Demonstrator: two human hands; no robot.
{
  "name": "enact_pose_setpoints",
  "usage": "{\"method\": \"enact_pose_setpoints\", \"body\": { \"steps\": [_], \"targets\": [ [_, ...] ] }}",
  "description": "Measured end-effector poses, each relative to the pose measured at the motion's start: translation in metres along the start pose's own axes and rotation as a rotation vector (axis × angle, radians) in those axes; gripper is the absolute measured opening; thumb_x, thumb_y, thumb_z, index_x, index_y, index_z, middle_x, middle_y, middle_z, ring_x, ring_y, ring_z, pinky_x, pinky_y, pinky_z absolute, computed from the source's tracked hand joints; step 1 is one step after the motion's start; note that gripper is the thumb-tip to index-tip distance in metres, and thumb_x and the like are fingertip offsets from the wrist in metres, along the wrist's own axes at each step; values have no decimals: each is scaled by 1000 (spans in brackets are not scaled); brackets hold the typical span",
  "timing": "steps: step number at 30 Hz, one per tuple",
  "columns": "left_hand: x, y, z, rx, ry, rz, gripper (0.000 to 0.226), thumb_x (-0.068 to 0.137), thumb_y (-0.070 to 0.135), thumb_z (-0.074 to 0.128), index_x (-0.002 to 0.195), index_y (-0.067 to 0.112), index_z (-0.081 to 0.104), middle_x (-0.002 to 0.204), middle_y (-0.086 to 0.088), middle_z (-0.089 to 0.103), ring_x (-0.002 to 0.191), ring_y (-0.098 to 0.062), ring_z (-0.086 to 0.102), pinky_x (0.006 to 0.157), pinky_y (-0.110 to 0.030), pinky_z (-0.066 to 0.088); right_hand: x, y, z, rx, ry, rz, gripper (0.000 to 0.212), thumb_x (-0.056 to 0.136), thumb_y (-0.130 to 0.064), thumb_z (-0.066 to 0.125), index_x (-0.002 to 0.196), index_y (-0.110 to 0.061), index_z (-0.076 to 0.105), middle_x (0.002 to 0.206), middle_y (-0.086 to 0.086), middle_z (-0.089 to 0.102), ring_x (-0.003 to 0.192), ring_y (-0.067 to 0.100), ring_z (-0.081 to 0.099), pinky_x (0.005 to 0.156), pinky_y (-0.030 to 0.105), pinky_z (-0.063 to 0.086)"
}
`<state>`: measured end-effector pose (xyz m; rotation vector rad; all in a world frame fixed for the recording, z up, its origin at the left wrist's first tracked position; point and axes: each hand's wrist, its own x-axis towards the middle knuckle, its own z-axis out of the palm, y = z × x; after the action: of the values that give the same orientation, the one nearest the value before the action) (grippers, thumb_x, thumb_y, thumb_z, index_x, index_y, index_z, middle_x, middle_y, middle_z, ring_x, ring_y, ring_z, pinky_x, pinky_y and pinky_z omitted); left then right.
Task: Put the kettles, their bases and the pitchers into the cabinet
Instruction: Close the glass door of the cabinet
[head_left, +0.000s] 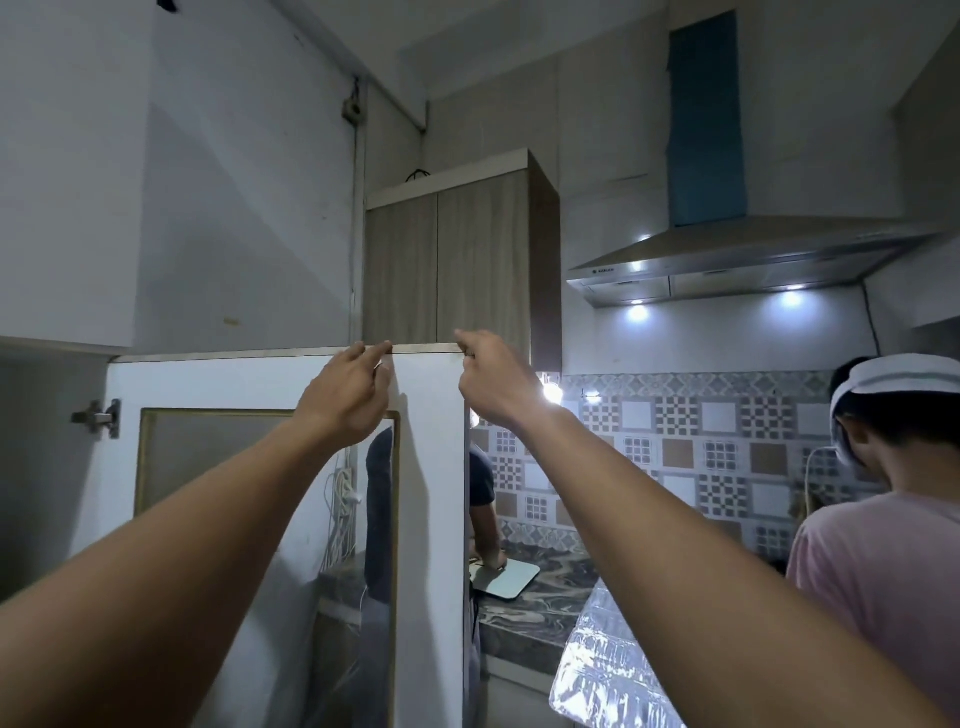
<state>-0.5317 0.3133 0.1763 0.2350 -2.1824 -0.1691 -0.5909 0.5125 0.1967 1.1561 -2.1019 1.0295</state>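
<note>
A white cabinet door (431, 519) with a glass panel (234, 493) stands swung open in front of me, its hinge (98, 418) at the left. My left hand (348, 395) is raised to the door's top edge, with the fingers over the edge and the thumb on the door's face. My right hand (493, 379) pinches the top right corner of the same door. No kettle, base or pitcher is in view. The inside of the cabinet is hidden at the dark left side.
A wooden wall cabinet (457, 260) hangs behind the door, and a lit range hood (727, 260) is to its right. A person in a pink shirt (883, 571) stands close on the right. Another person (483, 499) leans over the marble counter (540, 603) behind the door.
</note>
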Motion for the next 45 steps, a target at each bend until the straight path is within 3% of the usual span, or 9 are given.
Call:
{"method": "enact_pose_setpoints", "body": {
  "steps": [6,11,16,20,25,29,35,38,45],
  "targets": [
    [-43,16,-56,-134,63,10,51,107,39,26,145,16,50,146,-7,54,137,-27,45,112,-41,37,-21,-40,-15,275,96,-1,41,96,3,47,132,-6,64,132,9,66,124,24,61,109,43,49],
    [-87,27,-119,-230,128,-92,64,105,51,23,117,8,69,90,-11,67,95,-32,63,86,-40,48,-49,-92,-16,510,122,9,32,97,0,50,119,-11,70,110,2,71,105,19,68,96,41,58],
    [-132,20,-181,-258,190,-115,69,103,58,20,114,17,74,108,-15,72,103,-29,65,95,-42,49,-77,-155,4,797,-37,12,30,98,6,48,99,-10,74,91,5,76,82,16,75,68,22,59],
    [-167,6,-228,-319,253,-115,65,102,60,20,119,25,73,121,-8,71,114,-20,63,103,-37,45,-91,-205,37,898,-155,-30,30,99,7,47,106,-5,74,93,7,77,80,14,75,68,23,60],
    [-203,-26,-282,-106,250,-93,48,98,64,33,94,31,67,97,3,71,91,-12,62,76,-21,43,-96,-263,93,954,-216,-70,25,104,-8,52,118,-11,73,106,5,78,101,20,75,92,49,59],
    [-225,-68,-319,123,314,-152,31,98,47,51,106,18,59,84,3,66,76,-15,62,64,-27,44,-99,-316,139,894,-243,-193,31,104,-17,56,133,-13,65,122,2,73,108,12,68,94,29,56],
    [-258,-133,-367,324,472,-290,66,90,31,66,145,16,35,120,-14,65,105,-31,63,87,-40,51,-96,-374,205,739,-272,-327,40,101,-23,57,140,-14,58,111,-10,60,107,7,55,89,21,39],
    [-270,-172,-384,491,484,-336,92,87,33,72,156,11,16,150,-16,43,134,-33,45,109,-43,40,-85,-395,245,700,-247,-381,40,99,-32,59,137,-20,57,120,-8,61,117,13,56,87,22,37],
    [-282,-244,-397,914,431,-530,95,98,51,50,157,15,-15,163,-19,-18,152,-38,-7,119,-57,4,-45,-429,338,495,-352,-384,88,98,-51,54,162,-32,-4,169,16,6,157,33,4,125,54,15]
  ]
}}
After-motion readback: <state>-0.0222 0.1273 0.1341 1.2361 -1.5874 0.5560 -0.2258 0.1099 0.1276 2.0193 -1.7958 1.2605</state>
